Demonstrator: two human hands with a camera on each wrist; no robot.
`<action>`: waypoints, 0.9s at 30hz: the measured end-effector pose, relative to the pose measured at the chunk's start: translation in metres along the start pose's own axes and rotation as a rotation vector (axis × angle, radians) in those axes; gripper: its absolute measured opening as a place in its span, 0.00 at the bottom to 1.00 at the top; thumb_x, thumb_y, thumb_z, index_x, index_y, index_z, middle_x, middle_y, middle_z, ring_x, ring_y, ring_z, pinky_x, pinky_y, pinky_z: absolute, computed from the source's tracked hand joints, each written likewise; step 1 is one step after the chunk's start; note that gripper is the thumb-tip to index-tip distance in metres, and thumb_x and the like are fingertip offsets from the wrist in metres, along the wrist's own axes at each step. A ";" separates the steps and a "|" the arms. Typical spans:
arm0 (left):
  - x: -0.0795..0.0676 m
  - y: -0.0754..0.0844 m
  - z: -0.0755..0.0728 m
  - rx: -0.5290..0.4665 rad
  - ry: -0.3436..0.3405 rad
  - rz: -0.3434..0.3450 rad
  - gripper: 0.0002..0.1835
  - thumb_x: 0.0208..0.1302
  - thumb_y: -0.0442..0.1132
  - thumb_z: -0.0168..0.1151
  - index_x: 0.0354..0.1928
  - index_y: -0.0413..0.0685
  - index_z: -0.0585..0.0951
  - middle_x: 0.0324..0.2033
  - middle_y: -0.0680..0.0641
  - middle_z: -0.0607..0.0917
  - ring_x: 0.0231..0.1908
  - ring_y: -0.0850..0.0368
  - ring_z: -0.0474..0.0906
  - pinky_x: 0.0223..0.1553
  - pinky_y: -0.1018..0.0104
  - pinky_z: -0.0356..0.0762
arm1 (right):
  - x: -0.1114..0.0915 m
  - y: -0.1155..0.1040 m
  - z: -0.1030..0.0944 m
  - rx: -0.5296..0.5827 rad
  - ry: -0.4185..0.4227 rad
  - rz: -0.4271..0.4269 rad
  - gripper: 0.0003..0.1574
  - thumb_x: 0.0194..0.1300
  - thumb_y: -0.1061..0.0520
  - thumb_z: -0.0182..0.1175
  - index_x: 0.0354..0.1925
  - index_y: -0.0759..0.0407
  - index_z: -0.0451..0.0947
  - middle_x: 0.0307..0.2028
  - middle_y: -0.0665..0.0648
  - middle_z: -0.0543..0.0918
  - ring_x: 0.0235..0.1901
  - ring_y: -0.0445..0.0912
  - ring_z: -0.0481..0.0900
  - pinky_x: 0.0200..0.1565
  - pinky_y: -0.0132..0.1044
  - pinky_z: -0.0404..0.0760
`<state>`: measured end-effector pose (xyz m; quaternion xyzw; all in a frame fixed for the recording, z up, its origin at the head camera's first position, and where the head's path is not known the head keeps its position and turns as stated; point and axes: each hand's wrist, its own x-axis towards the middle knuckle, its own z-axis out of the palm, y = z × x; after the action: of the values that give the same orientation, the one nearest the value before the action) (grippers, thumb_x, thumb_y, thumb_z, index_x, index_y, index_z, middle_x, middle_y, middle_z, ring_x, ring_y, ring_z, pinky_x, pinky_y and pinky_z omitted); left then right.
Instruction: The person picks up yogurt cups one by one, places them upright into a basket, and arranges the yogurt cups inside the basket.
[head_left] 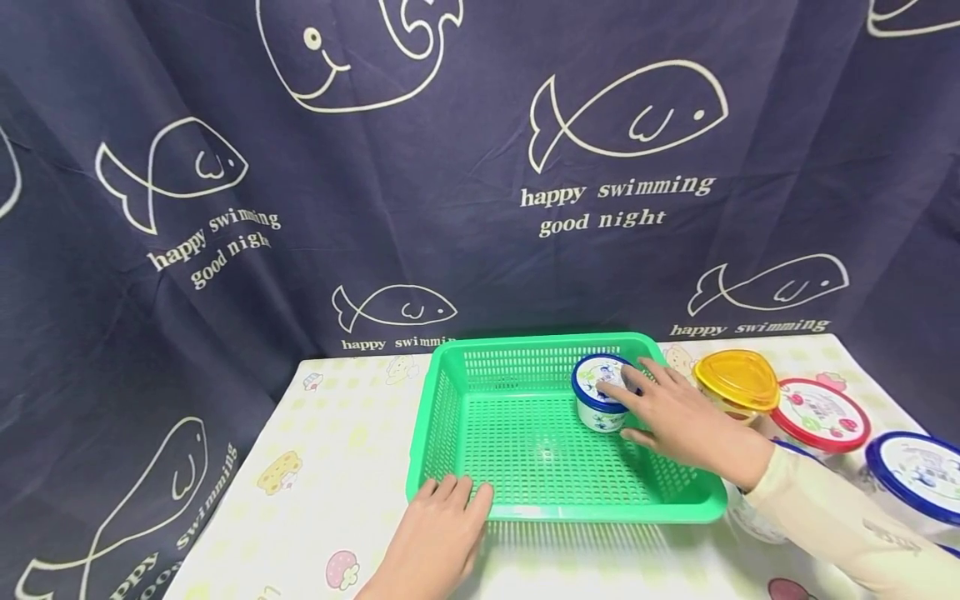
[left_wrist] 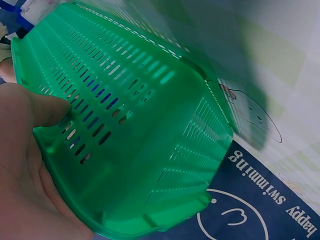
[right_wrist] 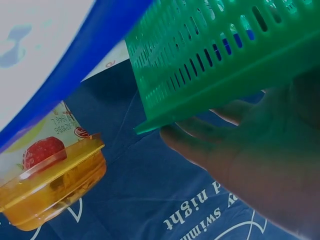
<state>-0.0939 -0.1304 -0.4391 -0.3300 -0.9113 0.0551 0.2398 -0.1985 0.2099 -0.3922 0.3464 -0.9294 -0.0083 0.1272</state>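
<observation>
In the head view my left hand (head_left: 440, 533) grips the front left corner of a green plastic basket (head_left: 570, 512). Its fingers lie over the rim, and the left wrist view has the thumb (left_wrist: 50, 110) against the slotted outer wall. A round tub with a blue-rimmed lid (head_left: 600, 379) stands upright inside, towards the right end. Reaching over the basket's right side, my right hand (head_left: 675, 412) lays an outstretched index finger across that lid. The thumb is beside the tub's lower wall. In the right wrist view the basket wall partly covers this hand.
To the basket's right stand a yellow-lidded tub (head_left: 738, 379), a red-lidded tub (head_left: 821, 415) and a blue-lidded tub (head_left: 921, 475). More tubs are partly hidden under the right sleeve (head_left: 847, 517). A dark blue curtain (head_left: 480, 208) with fish drawings hangs behind the patterned tablecloth (head_left: 300, 517).
</observation>
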 end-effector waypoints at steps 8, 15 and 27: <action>0.000 0.000 0.002 -0.005 0.012 0.004 0.16 0.54 0.45 0.70 0.35 0.53 0.71 0.21 0.56 0.66 0.23 0.60 0.55 0.25 0.70 0.49 | -0.005 0.001 0.001 0.002 0.035 -0.019 0.47 0.53 0.46 0.75 0.68 0.53 0.69 0.61 0.69 0.74 0.62 0.69 0.67 0.56 0.67 0.70; -0.001 0.000 0.005 -0.013 0.033 0.006 0.14 0.55 0.44 0.68 0.36 0.52 0.71 0.21 0.56 0.66 0.23 0.59 0.57 0.26 0.69 0.49 | -0.010 -0.004 -0.010 -0.006 0.020 0.010 0.50 0.55 0.45 0.73 0.71 0.53 0.65 0.64 0.71 0.71 0.63 0.70 0.68 0.56 0.67 0.70; -0.001 0.000 0.005 -0.014 0.014 0.005 0.16 0.55 0.45 0.70 0.37 0.52 0.72 0.22 0.56 0.69 0.23 0.60 0.59 0.24 0.69 0.52 | -0.030 -0.009 -0.028 0.023 0.060 0.034 0.47 0.57 0.45 0.72 0.71 0.52 0.66 0.64 0.69 0.72 0.64 0.69 0.66 0.56 0.66 0.71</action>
<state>-0.0959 -0.1308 -0.4432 -0.3343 -0.9092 0.0470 0.2438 -0.1642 0.2239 -0.3733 0.3322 -0.9309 0.0150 0.1508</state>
